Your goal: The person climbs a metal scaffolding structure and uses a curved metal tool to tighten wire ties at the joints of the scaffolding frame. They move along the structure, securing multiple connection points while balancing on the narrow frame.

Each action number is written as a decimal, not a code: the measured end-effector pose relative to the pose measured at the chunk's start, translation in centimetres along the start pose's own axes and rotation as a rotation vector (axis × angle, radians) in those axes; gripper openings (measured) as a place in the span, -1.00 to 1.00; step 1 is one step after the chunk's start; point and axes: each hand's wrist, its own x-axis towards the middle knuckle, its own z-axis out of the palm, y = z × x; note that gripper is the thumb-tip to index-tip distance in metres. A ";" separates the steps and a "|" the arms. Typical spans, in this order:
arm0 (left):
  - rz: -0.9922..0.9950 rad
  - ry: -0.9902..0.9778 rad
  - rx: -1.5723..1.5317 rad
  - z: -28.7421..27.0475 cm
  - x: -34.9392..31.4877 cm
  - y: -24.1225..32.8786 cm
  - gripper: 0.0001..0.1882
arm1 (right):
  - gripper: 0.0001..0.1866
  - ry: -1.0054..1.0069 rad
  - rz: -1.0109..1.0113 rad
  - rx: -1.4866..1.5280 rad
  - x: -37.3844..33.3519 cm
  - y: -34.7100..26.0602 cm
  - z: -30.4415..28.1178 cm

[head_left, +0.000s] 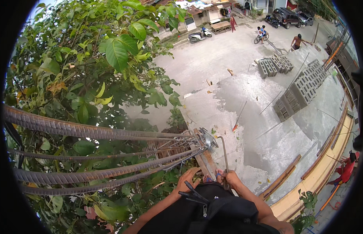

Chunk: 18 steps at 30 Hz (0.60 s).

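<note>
My right hand (pixel 232 180) is closed round a thin steel rod with a hooked top (pixel 224 154), held upright in front of me. My left hand (pixel 188 178) is beside the rebar column, its fingers stretched out and nothing visible in them. Several long rusty ribbed steel bars (pixel 92 175) run from the left toward the middle, with smaller bars tied across them. A bundle of silvery tie wire (pixel 209 141) hangs at the column, close to the rod's hooked top. Below, my sandalled feet (pixel 218 175) stand by a narrow wooden board (pixel 208 162).
Leafy branches (pixel 84 78) crowd the left side. Below lies a concrete slab (pixel 263 144) with stacked hollow blocks (pixel 302 89), loose planks (pixel 281 177) and upright thin bars. A shirtless person (pixel 296 42) is by the blocks; a person in red (pixel 346 169) is at the right.
</note>
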 end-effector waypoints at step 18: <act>0.069 0.079 0.192 2.4 -0.1 3.5 -0.66 | -0.90 0.043 -0.256 -0.180 -6.4 -1.2 4.3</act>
